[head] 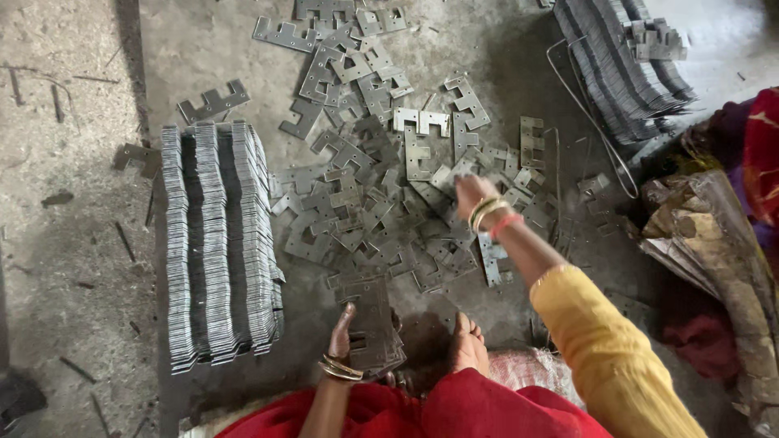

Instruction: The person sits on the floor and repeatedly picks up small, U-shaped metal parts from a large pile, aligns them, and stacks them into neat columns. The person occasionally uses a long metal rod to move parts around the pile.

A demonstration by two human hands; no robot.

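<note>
- The small stack of metal plates stands on the floor right in front of the person, just beside a bare foot; the left hand lies flat against its left side, fingers straight, steadying it rather than gripping it; the stack leans a little, so I judge a nudge could spill it onto the toes.
- The right hand reaches out over the loose pile of plates scattered across the floor; it is blurred, so I cannot tell whether the fingers are spread or pinching a plate; bangles sit at the wrist.
- The loose plates are notched and overlap every way; their cut edges look sharp, and a bare hand dragged through them could get nicked; two plates hooked together by their notches could come up at once.
- The long sorted rows of plates stand on edge just to the left of the small stack; an elbow or a sliding plate could, I think, tip a row over.
- A second sorted heap lies well apart at the upper right, with a bent wire beside it; a bundle of cloth sits to the right, near the yellow sleeve.
</note>
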